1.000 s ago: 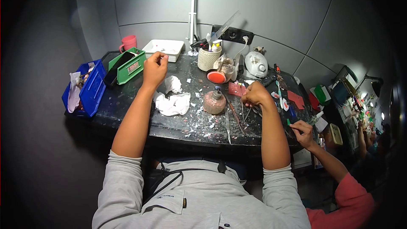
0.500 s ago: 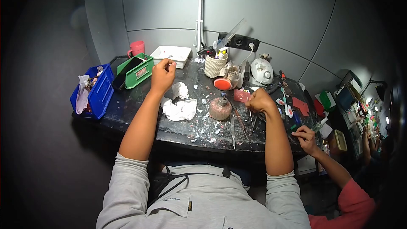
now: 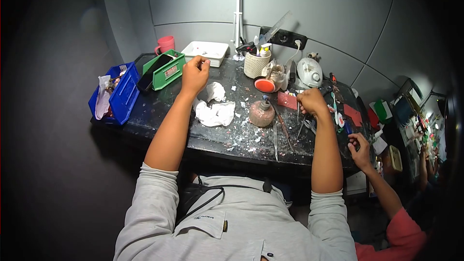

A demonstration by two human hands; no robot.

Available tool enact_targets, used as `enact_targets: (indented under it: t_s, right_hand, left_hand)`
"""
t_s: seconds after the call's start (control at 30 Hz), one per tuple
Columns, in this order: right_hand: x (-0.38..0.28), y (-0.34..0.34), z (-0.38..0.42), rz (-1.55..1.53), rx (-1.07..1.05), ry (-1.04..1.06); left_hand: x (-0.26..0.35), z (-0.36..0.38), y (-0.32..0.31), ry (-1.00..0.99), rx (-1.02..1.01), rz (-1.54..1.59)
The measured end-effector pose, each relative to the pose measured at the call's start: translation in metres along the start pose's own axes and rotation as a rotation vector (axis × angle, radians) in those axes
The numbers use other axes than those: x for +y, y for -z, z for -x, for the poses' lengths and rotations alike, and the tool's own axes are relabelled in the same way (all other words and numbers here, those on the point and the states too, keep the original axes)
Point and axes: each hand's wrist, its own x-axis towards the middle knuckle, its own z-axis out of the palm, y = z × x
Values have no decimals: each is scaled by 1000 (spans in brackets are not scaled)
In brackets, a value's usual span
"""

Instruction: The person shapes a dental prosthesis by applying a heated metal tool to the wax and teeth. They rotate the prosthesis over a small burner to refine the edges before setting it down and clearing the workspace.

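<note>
My left hand (image 3: 196, 75) is raised over the table just in front of the white tray (image 3: 216, 51), its fingers curled together on something I cannot make out. Right of the burner bottle (image 3: 261, 113), my right hand (image 3: 312, 102) is closed around a thin metal tool (image 3: 298, 109), beside a pink wax sheet (image 3: 287, 100). Crumpled white cloth (image 3: 215, 113) lies between my left hand and the bottle. Several slim tools, among them a metal one (image 3: 275, 140), rest in front of my right hand.
At the left stand a blue bin (image 3: 124, 97) and a green bin (image 3: 167, 72) with a phone. Behind are a pink mug (image 3: 166, 44) and a tool cup (image 3: 256, 65). A co-worker's hand (image 3: 359, 151) is at the right edge.
The whole view has shifted, with the table now higher and further right. Both my hands keep nearly the same places over the table. The co-worker's hand has changed its pose near the blue item.
</note>
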Motion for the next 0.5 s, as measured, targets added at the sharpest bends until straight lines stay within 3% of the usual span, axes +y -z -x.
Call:
enact_targets:
  t_s: [0.5]
  right_hand:
    - [2,0,0,32,-124,-22]
  left_hand:
    - [-3,1,0,-2,-78,-108]
